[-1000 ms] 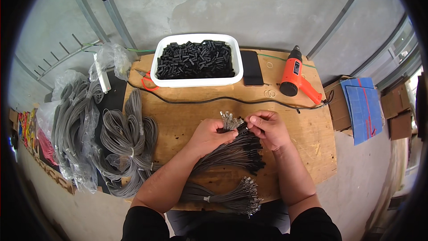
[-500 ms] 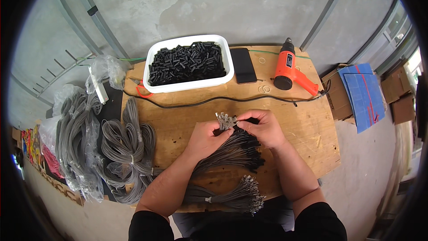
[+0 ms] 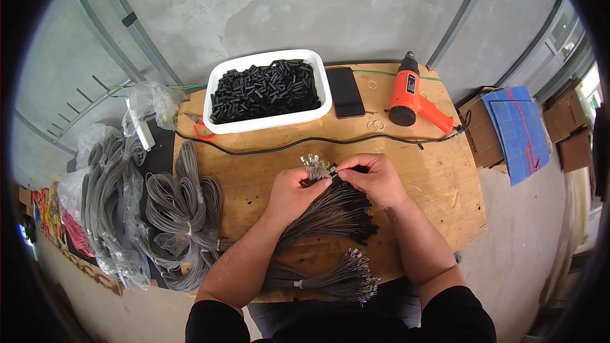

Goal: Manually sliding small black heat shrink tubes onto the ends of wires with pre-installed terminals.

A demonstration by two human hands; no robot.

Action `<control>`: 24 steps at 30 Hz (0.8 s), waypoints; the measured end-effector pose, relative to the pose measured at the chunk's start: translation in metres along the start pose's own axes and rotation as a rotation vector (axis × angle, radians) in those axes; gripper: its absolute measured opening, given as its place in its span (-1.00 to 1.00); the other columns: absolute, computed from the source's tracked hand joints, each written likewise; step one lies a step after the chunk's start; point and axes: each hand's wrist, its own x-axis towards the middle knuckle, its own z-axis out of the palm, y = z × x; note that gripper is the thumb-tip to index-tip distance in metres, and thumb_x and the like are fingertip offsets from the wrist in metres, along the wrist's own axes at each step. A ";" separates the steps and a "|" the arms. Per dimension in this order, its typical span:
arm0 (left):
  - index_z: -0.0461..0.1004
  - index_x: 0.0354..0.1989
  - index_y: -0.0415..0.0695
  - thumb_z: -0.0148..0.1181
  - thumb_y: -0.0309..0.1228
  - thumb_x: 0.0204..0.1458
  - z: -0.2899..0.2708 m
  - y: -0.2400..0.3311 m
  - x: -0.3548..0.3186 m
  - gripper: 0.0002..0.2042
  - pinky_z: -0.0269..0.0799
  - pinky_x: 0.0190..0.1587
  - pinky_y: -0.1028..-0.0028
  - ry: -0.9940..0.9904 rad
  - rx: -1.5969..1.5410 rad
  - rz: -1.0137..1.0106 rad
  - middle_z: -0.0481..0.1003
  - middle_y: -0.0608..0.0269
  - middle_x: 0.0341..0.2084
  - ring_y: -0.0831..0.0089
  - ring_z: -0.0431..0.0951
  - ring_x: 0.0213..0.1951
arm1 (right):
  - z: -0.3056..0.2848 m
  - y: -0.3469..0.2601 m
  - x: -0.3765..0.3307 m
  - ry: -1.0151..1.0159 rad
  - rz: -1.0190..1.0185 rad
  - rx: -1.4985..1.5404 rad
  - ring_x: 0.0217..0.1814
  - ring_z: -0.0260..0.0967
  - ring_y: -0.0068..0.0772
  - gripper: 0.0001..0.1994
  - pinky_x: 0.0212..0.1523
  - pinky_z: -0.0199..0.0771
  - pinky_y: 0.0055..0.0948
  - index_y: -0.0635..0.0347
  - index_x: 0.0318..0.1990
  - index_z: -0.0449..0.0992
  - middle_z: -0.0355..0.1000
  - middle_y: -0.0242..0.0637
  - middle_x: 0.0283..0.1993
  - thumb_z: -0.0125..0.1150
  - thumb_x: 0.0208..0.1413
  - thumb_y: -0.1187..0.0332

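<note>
Pinches the wire tips (image 3: pixel 314 164) in the left hand (image 3: pixel 289 194), bunched just beyond its grip, and apparently a single tip (image 3: pixel 332 170) in the right hand (image 3: pixel 380 181) close beside, best held lightly against bending.

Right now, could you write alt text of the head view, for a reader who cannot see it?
A person's left hand grips a bunch of thin grey metal-tipped wires; the right hand pinches at its edge, above a brown wooden table. Behind are a white plastic tub of short black tubes and an orange and black heat gun.
</note>
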 end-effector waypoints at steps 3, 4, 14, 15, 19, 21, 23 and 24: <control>0.61 -0.24 -0.29 0.31 -0.51 0.13 0.001 -0.001 0.001 -0.89 0.41 -0.34 0.64 -0.011 -0.060 -0.037 0.59 0.36 -0.42 0.71 0.49 -0.40 | -0.004 0.000 0.001 -0.046 0.067 0.106 -0.40 0.33 -0.76 -0.87 -0.41 0.31 -0.72 0.34 -0.15 0.63 0.54 -0.44 -0.35 0.30 0.18 0.50; 0.60 -0.25 -0.28 0.31 -0.50 0.13 0.001 -0.002 0.002 -0.89 0.40 -0.35 0.64 -0.015 -0.108 -0.052 0.58 0.37 -0.43 0.70 0.48 -0.42 | -0.006 0.002 0.003 -0.033 0.099 0.301 -0.43 0.29 -0.74 -0.84 -0.47 0.24 -0.72 0.36 -0.12 0.61 0.52 -0.43 -0.36 0.26 0.22 0.47; 0.57 -0.24 -0.27 0.31 -0.49 0.14 0.004 -0.007 0.007 -0.89 0.38 -0.36 0.60 -0.014 -0.365 -0.133 0.54 0.34 -0.45 0.62 0.45 -0.45 | -0.018 0.012 0.013 -0.001 0.119 0.765 -0.30 0.31 -0.52 -0.80 -0.41 0.24 -0.61 0.33 -0.04 0.50 0.46 -0.28 -0.18 0.05 0.21 0.57; 0.57 -0.24 -0.27 0.31 -0.48 0.14 0.005 -0.006 0.007 -0.89 0.38 -0.36 0.60 -0.018 -0.376 -0.145 0.54 0.33 -0.45 0.63 0.45 -0.45 | -0.017 0.013 0.012 0.002 0.115 0.767 -0.30 0.32 -0.52 -0.80 -0.40 0.26 -0.61 0.33 -0.04 0.50 0.46 -0.28 -0.18 0.07 0.21 0.57; 0.57 -0.24 -0.27 0.30 -0.47 0.14 0.003 -0.005 0.006 -0.88 0.37 -0.37 0.60 -0.013 -0.367 -0.154 0.54 0.33 -0.45 0.63 0.45 -0.45 | -0.012 0.009 0.013 0.047 0.134 0.784 -0.28 0.34 -0.52 -0.82 -0.42 0.24 -0.63 0.30 -0.05 0.52 0.48 -0.25 -0.18 0.13 0.21 0.56; 0.57 -0.25 -0.26 0.30 -0.48 0.14 0.004 -0.005 0.006 -0.89 0.36 -0.38 0.60 -0.011 -0.357 -0.150 0.53 0.34 -0.46 0.63 0.44 -0.46 | -0.014 0.012 0.014 0.034 0.122 0.770 -0.27 0.34 -0.53 -0.82 -0.41 0.24 -0.64 0.29 -0.04 0.52 0.48 -0.26 -0.18 0.14 0.22 0.54; 0.56 -0.26 -0.26 0.30 -0.49 0.14 0.004 -0.006 0.006 -0.90 0.35 -0.38 0.60 -0.007 -0.347 -0.147 0.52 0.35 -0.47 0.64 0.43 -0.46 | -0.014 0.013 0.013 0.020 0.111 0.756 -0.26 0.35 -0.54 -0.82 -0.40 0.25 -0.65 0.28 -0.04 0.53 0.48 -0.27 -0.18 0.14 0.24 0.53; 0.55 -0.27 -0.25 0.29 -0.50 0.14 0.004 -0.007 0.007 -0.91 0.34 -0.39 0.59 -0.008 -0.356 -0.130 0.51 0.36 -0.47 0.64 0.42 -0.47 | -0.014 0.013 0.013 0.012 0.117 0.763 -0.29 0.34 -0.54 -0.83 -0.39 0.27 -0.64 0.29 -0.03 0.53 0.49 -0.27 -0.19 0.12 0.27 0.51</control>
